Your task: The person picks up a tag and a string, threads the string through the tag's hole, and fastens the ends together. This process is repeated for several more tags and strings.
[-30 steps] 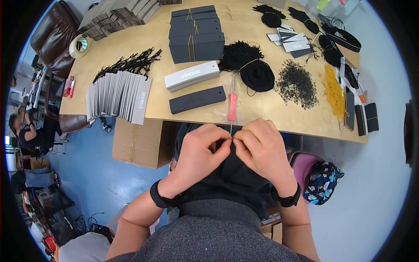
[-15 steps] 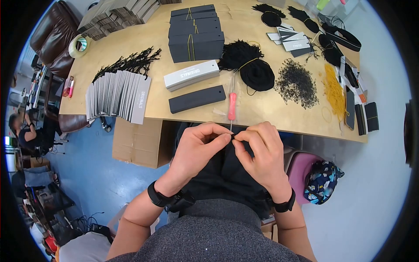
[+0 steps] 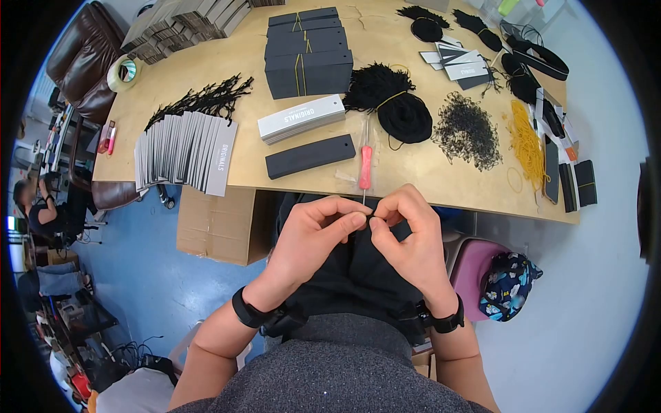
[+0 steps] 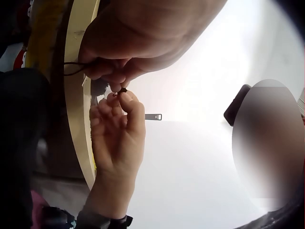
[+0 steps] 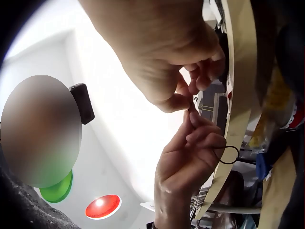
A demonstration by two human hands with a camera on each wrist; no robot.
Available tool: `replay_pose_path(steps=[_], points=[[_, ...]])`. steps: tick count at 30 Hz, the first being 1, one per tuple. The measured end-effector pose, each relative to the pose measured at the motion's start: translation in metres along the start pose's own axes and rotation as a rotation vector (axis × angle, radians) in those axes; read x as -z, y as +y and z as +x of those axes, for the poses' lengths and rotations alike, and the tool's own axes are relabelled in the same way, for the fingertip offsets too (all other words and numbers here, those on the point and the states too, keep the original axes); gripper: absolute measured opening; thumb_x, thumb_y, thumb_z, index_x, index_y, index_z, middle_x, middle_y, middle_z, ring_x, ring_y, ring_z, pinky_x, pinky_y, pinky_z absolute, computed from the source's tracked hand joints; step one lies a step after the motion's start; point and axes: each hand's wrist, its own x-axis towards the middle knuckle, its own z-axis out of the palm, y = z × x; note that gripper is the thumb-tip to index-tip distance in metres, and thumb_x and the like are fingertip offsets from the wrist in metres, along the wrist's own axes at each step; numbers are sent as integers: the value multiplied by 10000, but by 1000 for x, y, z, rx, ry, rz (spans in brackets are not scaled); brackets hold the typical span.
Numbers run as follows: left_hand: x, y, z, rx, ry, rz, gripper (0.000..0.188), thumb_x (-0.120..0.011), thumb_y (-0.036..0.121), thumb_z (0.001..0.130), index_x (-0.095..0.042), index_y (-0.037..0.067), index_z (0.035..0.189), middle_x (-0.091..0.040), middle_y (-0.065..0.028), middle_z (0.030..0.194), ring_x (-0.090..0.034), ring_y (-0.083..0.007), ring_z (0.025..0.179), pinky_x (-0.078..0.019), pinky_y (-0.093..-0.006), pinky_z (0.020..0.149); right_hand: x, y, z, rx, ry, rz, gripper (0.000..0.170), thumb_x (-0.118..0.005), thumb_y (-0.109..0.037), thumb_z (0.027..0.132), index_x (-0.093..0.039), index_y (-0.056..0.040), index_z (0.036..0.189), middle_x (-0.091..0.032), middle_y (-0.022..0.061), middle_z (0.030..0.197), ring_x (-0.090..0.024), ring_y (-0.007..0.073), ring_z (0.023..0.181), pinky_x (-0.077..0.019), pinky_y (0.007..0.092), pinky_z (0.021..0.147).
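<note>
Over the lap at the table's front edge, both hands meet fingertip to fingertip. My left hand (image 3: 313,227) pinches a thin black cord (image 5: 228,155), whose loop sticks out beside the fingers in both wrist views. My right hand (image 3: 412,230) has thumb and index finger together on a small dark bit of the cord (image 4: 123,89) between the two hands; the fingertips partly hide it. From a red-handled tool (image 3: 365,168) lying on the table, a thin metal shaft (image 3: 364,197) reaches past the edge to the left fingertips.
On the wooden table (image 3: 227,151) stand stacked black cards (image 3: 308,72), ORIGINALS tags (image 3: 301,118) and a fan of strung tags (image 3: 182,153). Further right lie a black cord bundle (image 3: 405,117), a pile of small black loops (image 3: 469,131) and yellow rubber bands (image 3: 527,148). A cardboard box (image 3: 217,224) sits below.
Both hands have stayed near the shaft's end. The right hand's fingers loosened and shifted, then drew back in at the cord; the left wrist has moved slightly left and down.
</note>
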Motion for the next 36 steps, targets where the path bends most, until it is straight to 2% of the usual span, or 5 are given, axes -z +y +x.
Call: replay_pose_path(steps=[11,20,27,33,36], points=[[0,2,-2,94,-91,-169,170,-609,75,979,-692,-16,1095,-650,-5,890,-510,-52,777,-412,-208,688,12,10,-3,-108,-45,243,114,-677,7,764,-597,-26,839,-525,52,827,-531,143,734,-437,269,685],[-2,8,-3,72,-90,-65,186,-603,96,985,-704,-6,1104,-611,22,859,-452,-51,739,-392,-202,676,20,11,-2,-41,38,125,110,-659,23,752,-588,-17,825,-527,52,841,-530,143,743,-442,270,699],[15,9,-1,-78,-33,183,194,-613,-8,940,-705,-16,1111,-653,-22,933,-608,-82,859,-484,-221,735,38,20,-4,-116,90,15,109,-643,47,756,-559,-3,805,-527,60,838,-520,133,684,-440,253,644],[13,9,4,-200,48,310,266,-608,-69,911,-666,-23,1167,-684,-58,975,-646,-93,888,-519,-219,772,45,15,0,-212,54,-247,182,-607,63,794,-577,-5,960,-548,93,969,-550,146,676,-479,278,644],[6,13,6,-242,64,379,273,-605,-78,907,-655,-27,1171,-692,-64,980,-652,-92,897,-524,-219,786,26,4,4,-7,-24,50,419,-597,63,830,-544,-24,1236,-531,135,1239,-590,147,697,-491,279,669]])
